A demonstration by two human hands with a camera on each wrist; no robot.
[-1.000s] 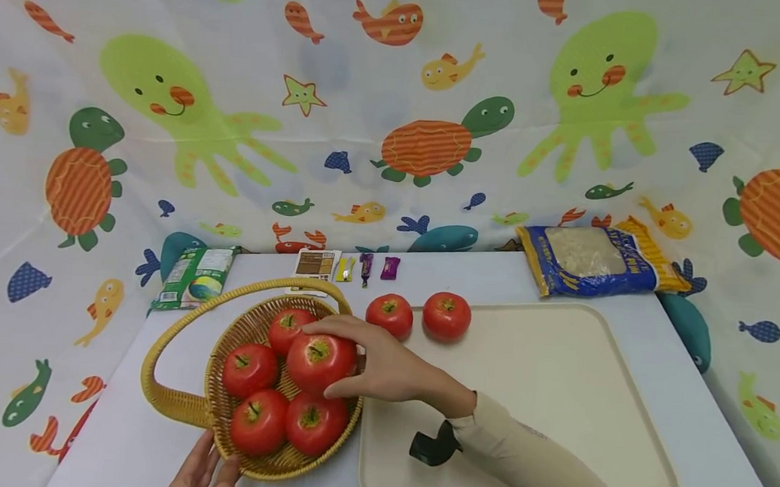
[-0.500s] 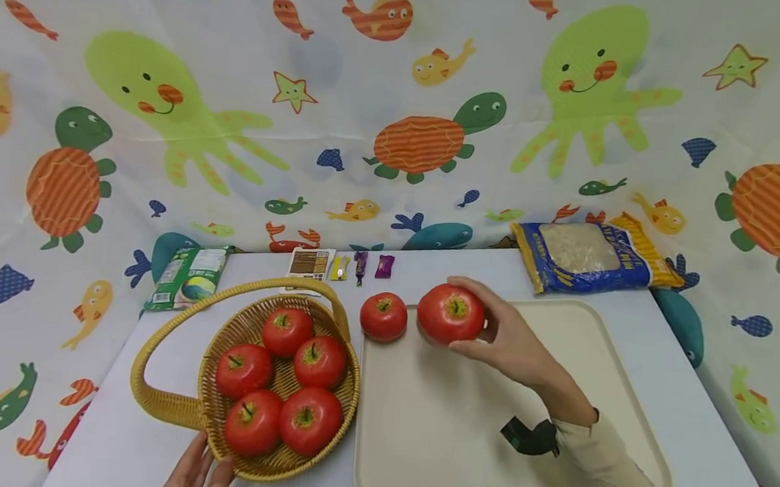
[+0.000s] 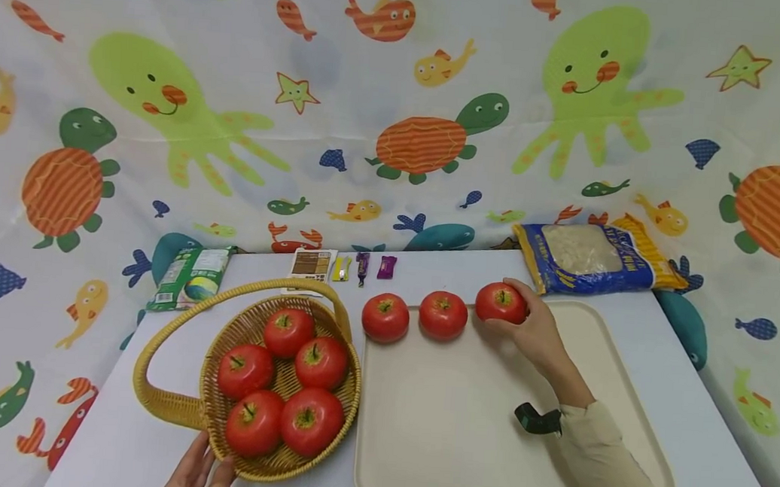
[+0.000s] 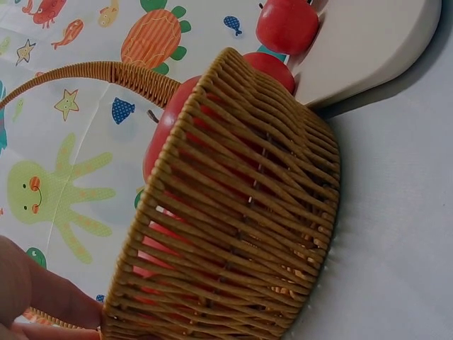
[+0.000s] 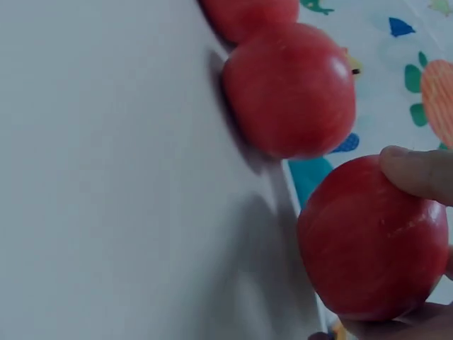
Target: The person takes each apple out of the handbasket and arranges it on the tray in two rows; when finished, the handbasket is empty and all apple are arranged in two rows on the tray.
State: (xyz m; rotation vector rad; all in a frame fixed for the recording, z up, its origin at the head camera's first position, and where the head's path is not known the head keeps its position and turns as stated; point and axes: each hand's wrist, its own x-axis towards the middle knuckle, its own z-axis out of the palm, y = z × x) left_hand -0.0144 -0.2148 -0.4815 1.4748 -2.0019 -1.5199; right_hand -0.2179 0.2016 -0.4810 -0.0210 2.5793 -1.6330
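At the near edge of the view, the left hand (image 3: 197, 479) holds the rim of a basket (image 3: 275, 472), its thumb and fingers set against the wicker. Five apples (image 3: 310, 420) lie inside, below the tall handle. To the right is a tray (image 3: 445, 428) on the white surface (image 3: 708, 447). Over it the right forearm, in a beige sleeve (image 3: 608, 462), slants away to the left. The right hand (image 3: 535, 330) has a firm grip, closed only to the width of an apple (image 3: 500, 302), which sits between thumb and fingers at the tray's far edge; whether it touches the tray I cannot tell. Left of it, apart, two apples (image 3: 443, 316) stand near each other along that edge. Beyond lie sweets (image 3: 386, 267) and a blue bag (image 3: 586, 257).
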